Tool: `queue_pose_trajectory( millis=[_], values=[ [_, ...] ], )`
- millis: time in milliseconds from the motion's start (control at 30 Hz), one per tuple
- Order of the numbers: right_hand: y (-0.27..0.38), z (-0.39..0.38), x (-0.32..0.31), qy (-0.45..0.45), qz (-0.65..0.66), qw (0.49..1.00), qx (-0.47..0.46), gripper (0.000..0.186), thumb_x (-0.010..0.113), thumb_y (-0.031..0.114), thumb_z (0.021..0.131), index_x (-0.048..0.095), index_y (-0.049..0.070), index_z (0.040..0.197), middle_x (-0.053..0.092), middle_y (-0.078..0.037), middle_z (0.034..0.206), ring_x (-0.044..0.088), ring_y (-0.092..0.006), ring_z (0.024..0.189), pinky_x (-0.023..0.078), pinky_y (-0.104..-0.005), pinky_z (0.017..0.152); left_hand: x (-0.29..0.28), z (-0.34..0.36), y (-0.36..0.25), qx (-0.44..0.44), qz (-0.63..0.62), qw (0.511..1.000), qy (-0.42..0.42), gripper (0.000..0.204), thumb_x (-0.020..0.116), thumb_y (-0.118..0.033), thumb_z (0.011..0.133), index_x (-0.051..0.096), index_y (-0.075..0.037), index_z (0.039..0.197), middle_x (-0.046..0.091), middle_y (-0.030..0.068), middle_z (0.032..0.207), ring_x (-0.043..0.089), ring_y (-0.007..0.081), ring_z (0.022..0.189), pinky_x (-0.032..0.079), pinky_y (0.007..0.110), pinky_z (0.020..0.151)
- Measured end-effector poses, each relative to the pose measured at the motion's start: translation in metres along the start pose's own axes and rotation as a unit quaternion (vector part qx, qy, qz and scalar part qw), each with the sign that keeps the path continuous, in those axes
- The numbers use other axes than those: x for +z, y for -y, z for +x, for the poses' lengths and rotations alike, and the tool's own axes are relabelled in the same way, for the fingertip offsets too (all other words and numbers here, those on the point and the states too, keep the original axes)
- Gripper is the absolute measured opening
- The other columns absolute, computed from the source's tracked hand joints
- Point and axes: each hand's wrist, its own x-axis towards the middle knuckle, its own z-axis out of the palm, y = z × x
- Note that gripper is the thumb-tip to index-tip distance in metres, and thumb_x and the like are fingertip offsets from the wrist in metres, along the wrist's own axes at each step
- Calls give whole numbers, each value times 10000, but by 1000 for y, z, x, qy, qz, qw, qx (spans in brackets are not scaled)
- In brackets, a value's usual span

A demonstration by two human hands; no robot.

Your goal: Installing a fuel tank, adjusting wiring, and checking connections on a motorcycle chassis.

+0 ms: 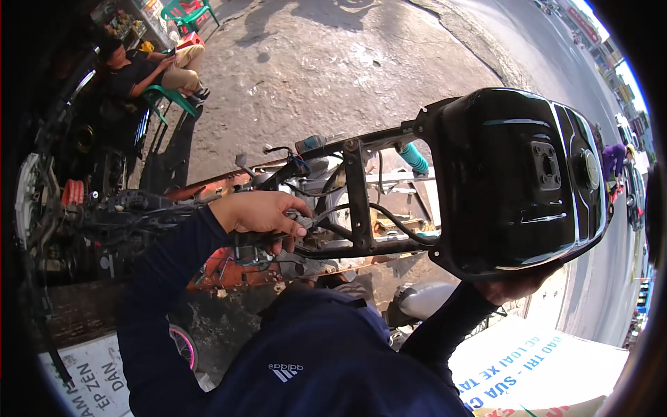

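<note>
A glossy black motorcycle fuel tank (511, 229) is at the right, over the end of a bare black frame (359, 208). My right hand (517, 283) supports its near lower edge from below; most of the fingers are hidden under it. My left hand (260, 212) reaches over the left part of the frame with fingers curled. Between its fingertips is a small grey piece, which looks like the end of a black hose (396, 221) running toward the tank. Wires and engine parts lie partly hidden under this hand.
A teal spring (414, 158) shows beyond the frame. Dark motorcycle parts (132, 208) crowd the left side. Farther off, a person (156, 73) sits on a green chair (170, 101). White printed signs (549, 365) stand at the lower corners. A road runs along the right.
</note>
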Motion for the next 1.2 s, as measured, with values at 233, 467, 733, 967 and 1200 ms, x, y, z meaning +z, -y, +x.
queue_pose_trajectory(
  millis=[233,467,733,967,1200],
  values=[
    [-21,-18,11,-27,-12,999,-28,550,389,416,1010,371,85,1449,394,-172,1467,472,-369,1270,417,-529,1045,18,-10,-15,-178,44,982,39,479,472,-299,1010,348,-20,1379,671,142,792,640,170,583,534,325,504],
    [-33,-44,19,-5,151,980,129,573,368,450,1007,356,99,1460,360,-158,1493,422,-363,1312,358,-561,1072,7,5,54,42,394,916,-66,556,611,-230,925,359,-14,1371,661,195,912,694,264,749,523,379,697],
    [-48,-58,24,-47,84,990,106,561,299,466,1023,397,69,1407,415,-163,1431,454,-325,1274,383,-489,1067,-8,20,96,105,323,914,-223,563,672,-183,851,419,-35,1331,660,244,999,652,377,941,489,407,833],
    [-52,-61,22,-16,118,987,106,557,330,460,1018,395,74,1414,433,-162,1421,470,-332,1260,387,-507,1058,1,7,97,99,391,879,-255,575,680,-301,837,472,-41,1306,645,236,965,630,408,941,509,458,806],
    [-66,-52,4,90,204,967,125,557,316,430,1027,359,54,1436,427,-177,1431,468,-345,1264,364,-511,1073,-39,81,-50,419,184,822,-339,491,647,-417,898,608,-12,1173,662,117,1034,642,206,963,501,327,815]
  ],
)
